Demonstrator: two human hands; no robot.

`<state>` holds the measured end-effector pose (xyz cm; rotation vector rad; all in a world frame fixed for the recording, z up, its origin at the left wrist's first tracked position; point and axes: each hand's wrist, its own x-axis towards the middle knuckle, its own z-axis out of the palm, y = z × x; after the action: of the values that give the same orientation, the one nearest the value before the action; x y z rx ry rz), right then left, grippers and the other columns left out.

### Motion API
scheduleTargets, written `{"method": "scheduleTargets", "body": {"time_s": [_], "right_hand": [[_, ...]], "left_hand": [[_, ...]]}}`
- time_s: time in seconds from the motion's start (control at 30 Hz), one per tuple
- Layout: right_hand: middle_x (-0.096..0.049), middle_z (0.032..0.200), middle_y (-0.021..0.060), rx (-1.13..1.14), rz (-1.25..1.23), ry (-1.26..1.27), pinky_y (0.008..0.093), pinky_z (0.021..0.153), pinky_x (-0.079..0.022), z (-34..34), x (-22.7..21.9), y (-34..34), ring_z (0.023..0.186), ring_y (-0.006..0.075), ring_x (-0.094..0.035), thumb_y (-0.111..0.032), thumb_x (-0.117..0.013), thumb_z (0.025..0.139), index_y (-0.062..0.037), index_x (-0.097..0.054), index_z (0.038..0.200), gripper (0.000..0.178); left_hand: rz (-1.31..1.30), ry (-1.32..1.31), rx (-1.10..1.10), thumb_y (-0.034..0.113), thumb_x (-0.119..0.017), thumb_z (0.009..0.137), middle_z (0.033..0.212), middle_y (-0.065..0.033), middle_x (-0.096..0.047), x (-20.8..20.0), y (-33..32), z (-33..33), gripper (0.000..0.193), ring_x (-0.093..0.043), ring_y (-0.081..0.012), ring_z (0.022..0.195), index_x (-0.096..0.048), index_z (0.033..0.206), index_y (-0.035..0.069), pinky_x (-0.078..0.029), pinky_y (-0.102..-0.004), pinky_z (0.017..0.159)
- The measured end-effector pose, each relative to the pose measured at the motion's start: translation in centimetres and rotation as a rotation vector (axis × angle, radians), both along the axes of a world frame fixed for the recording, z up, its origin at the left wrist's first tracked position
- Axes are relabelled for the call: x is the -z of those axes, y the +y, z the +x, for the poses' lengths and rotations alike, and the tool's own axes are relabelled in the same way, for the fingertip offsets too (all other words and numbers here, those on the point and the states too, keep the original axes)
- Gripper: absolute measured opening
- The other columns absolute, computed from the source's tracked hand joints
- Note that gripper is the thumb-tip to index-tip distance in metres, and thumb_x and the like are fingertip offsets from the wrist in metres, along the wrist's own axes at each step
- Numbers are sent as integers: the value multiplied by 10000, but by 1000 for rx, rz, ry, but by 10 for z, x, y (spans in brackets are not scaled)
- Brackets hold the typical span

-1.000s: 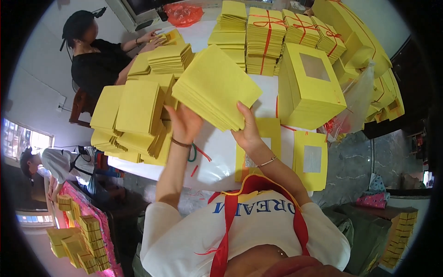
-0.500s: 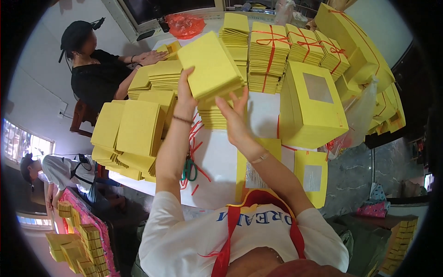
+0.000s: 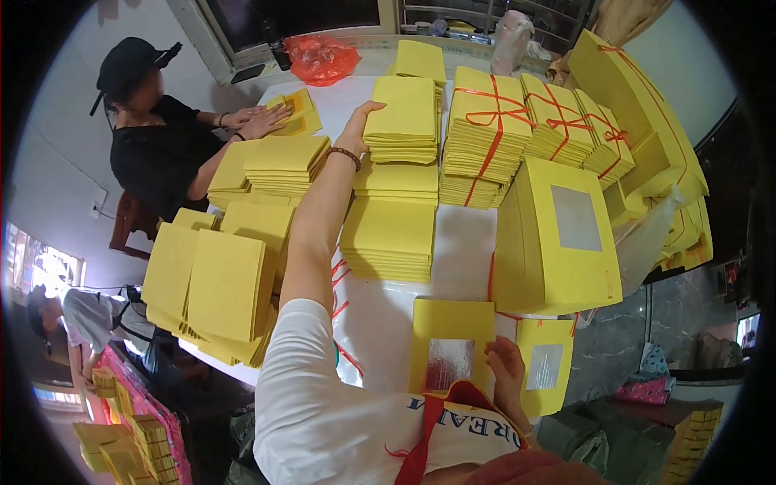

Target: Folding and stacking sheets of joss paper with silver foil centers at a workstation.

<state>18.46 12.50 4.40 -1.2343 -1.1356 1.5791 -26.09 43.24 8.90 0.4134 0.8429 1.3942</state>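
Yellow flat paper packets in a squared stack (image 3: 402, 113) have gone, in your head view, from between both your hands to the far middle of the white worktop (image 3: 465, 242). Your left hand (image 3: 364, 128) reaches far, against the stack's left edge; whether it grips cannot be told. Your right hand (image 3: 505, 368) has drawn back near, loosely half open, nothing visible in it, beside the yellow paper panel with a clear window (image 3: 453, 318). So this stack seems all but set down, just beyond nearer yellow packets (image 3: 386, 238).
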Motion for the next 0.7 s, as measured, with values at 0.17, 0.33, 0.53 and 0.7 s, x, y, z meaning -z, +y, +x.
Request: {"method": "scheduleTargets", "body": {"time_s": [0.17, 0.33, 0.53, 0.7], "right_hand": [[-622, 976, 45, 123, -134, 42, 256, 731, -447, 13, 23, -14, 872, 138, -576, -55, -584, 839, -62, -550, 1125, 289], [-614, 970, 46, 132, -132, 42, 249, 749, -429, 16, 25, -14, 885, 133, -559, -39, -570, 845, -49, -550, 1118, 274], [-607, 955, 52, 155, -150, 42, 237, 760, -413, 11, 31, -13, 877, 124, -544, -21, -553, 853, -29, -553, 1098, 245], [-606, 956, 44, 181, -202, 31, 233, 759, -412, 16, 38, -15, 869, 120, -541, -30, -550, 856, -33, -562, 1085, 230]], "left_hand": [[-41, 45, -6, 232, -576, 782, 1001, -149, -618, 3, 16, 8, 394, -618, -280, 872, -543, 1097, -3, -511, -416, 787], [-94, 108, 57, 278, -585, 790, 1001, -144, -614, 0, 27, -3, 404, -613, -274, 867, -546, 1083, 2, -508, -415, 781], [-107, 240, -14, 260, -593, 778, 1004, -123, -610, 20, 23, 7, 392, -603, -248, 877, -544, 1091, 29, -504, -389, 774], [-113, 209, 34, 289, -600, 765, 993, -119, -615, 12, 26, -3, 407, -603, -249, 877, -555, 1086, 44, -499, -398, 767]]}}
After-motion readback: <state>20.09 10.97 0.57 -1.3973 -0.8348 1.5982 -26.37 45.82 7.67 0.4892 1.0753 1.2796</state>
